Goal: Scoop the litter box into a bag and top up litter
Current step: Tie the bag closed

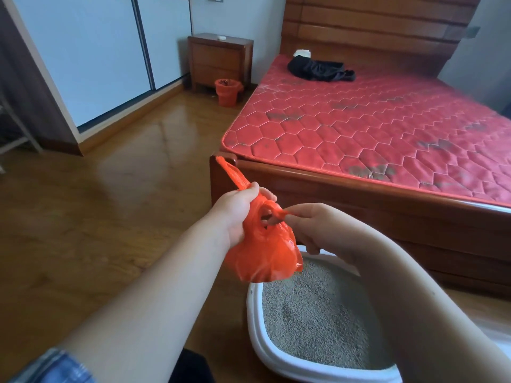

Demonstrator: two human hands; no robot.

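Wooden floor (110, 203), red mattress (373, 128), litter box (255, 327), bag (262, 252) held.

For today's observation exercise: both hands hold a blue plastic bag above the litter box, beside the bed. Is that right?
Not quite. The head view shows the bag is orange, not blue. The rest stands: the left hand and right hand hold it above the litter box, beside the bed.
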